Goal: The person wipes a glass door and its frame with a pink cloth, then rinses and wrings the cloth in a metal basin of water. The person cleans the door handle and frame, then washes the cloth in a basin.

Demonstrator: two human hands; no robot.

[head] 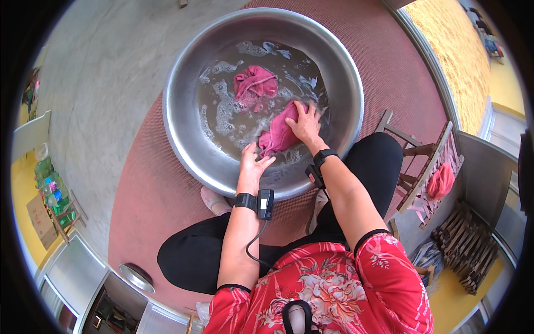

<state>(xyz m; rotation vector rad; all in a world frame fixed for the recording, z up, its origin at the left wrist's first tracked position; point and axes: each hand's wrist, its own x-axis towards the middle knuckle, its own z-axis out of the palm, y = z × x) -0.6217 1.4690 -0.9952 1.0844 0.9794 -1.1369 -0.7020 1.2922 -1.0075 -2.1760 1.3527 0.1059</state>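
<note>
A wide metal basin (182,104) stands before me with cloudy, sudsy water (213,121) in it. In its lower right part lies a wet pink cloth (280,132), partly out of the water. My right hand (306,125) rests on the upper end of this cloth, its thumb and fingers spread around it. By the cloth's lower end is my left hand (252,163), palm partly turned up and fingers apart; whether its fingertips touch the cloth I cannot tell. A second pink cloth (255,83) floats bunched up further away, amid foam.
Beneath the basin is a reddish mat (142,183) on a concrete floor (104,83). At right, a wooden folding stool (417,150) holds a pink cloth (440,181). A small metal bowl (137,279) lies at lower left. Plastic bottles (52,188) line the left wall.
</note>
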